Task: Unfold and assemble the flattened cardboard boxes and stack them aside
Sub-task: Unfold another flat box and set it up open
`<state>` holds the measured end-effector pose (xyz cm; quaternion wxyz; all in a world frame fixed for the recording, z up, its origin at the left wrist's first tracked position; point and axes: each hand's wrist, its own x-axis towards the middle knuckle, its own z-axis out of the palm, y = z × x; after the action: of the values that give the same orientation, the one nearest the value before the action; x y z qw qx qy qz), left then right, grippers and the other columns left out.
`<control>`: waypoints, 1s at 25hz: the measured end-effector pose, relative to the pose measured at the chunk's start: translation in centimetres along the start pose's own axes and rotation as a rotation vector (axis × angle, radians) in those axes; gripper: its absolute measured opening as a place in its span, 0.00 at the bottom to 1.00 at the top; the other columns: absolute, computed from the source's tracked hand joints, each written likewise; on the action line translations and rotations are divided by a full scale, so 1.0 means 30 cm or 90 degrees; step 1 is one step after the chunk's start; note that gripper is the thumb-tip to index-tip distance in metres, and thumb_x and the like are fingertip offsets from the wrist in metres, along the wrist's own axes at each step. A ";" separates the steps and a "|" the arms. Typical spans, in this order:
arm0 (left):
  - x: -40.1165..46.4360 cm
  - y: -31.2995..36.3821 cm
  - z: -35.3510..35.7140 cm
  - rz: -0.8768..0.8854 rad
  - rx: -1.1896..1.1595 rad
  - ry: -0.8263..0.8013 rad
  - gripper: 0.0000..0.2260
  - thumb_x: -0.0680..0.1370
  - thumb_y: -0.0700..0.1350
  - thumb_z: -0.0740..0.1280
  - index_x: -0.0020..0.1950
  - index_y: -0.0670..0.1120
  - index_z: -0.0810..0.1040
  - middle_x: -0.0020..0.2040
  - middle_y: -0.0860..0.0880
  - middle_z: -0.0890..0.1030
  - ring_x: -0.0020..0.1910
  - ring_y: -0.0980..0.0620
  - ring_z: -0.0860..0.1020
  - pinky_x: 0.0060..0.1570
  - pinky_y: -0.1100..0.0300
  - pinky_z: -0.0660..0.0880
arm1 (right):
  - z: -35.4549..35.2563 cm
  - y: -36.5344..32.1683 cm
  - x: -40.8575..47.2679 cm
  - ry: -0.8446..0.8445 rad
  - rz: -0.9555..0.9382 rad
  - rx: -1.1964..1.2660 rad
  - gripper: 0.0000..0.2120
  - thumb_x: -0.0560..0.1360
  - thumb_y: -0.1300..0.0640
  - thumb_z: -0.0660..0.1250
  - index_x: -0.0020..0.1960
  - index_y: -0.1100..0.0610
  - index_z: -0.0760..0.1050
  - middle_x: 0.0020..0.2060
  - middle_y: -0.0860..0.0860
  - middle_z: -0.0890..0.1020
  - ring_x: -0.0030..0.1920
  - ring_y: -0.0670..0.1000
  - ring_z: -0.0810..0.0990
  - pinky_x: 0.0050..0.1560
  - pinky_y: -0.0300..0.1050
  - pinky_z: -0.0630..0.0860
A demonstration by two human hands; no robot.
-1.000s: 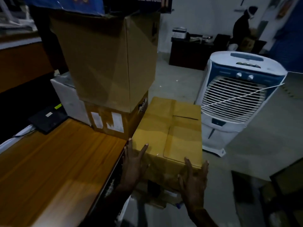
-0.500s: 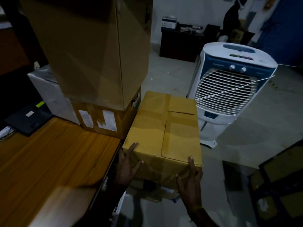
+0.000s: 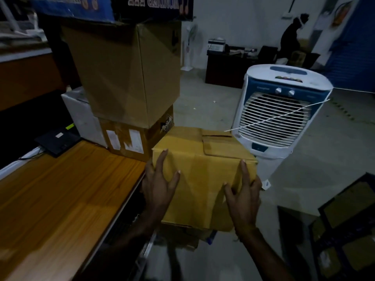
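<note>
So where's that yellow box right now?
The yellow box sits low in the middle of the head view, both hands on its near face, between the wooden table on the left and the white air cooler on the right.

Three brown cardboard boxes [image 3: 203, 175] beside one table [image 3: 60, 189], one white box [image 3: 81, 114], one air cooler [image 3: 282, 110], two hands [image 3: 160, 189].

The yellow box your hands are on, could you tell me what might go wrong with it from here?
1. The yellow box sits on a loose pile beside the wooden table, so it may tip. The left hand and right hand lie flat on it, not gripping.
2. One top flap is raised and could spring open.
3. The air cooler stands close behind; a push could knock it.
</note>
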<state>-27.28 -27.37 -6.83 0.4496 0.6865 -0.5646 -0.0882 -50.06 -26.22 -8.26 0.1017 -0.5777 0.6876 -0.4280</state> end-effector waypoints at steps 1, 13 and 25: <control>0.029 0.034 -0.004 -0.001 0.002 0.001 0.31 0.76 0.61 0.67 0.75 0.64 0.57 0.74 0.44 0.62 0.70 0.41 0.65 0.63 0.39 0.69 | -0.020 -0.012 0.041 -0.004 -0.009 -0.008 0.37 0.75 0.40 0.63 0.77 0.33 0.47 0.73 0.58 0.59 0.69 0.63 0.66 0.65 0.66 0.68; -0.085 -0.140 0.028 0.193 0.194 -0.253 0.50 0.64 0.69 0.73 0.76 0.70 0.45 0.76 0.49 0.26 0.78 0.37 0.42 0.58 0.37 0.76 | -0.002 -0.057 0.329 -0.005 -0.006 -0.128 0.30 0.80 0.38 0.56 0.77 0.33 0.45 0.70 0.61 0.63 0.59 0.64 0.75 0.58 0.62 0.73; 0.097 -0.187 0.103 0.247 0.030 -0.096 0.31 0.72 0.53 0.74 0.73 0.63 0.68 0.81 0.47 0.46 0.76 0.38 0.58 0.52 0.43 0.78 | 0.070 0.104 0.173 -0.089 -0.056 -0.047 0.44 0.68 0.32 0.70 0.76 0.31 0.49 0.74 0.54 0.57 0.72 0.59 0.62 0.67 0.61 0.70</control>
<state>-24.31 -31.68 -11.53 0.3985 0.5670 -0.7199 -0.0379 -52.55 -31.88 -9.90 0.1091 -0.6392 0.6682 -0.3648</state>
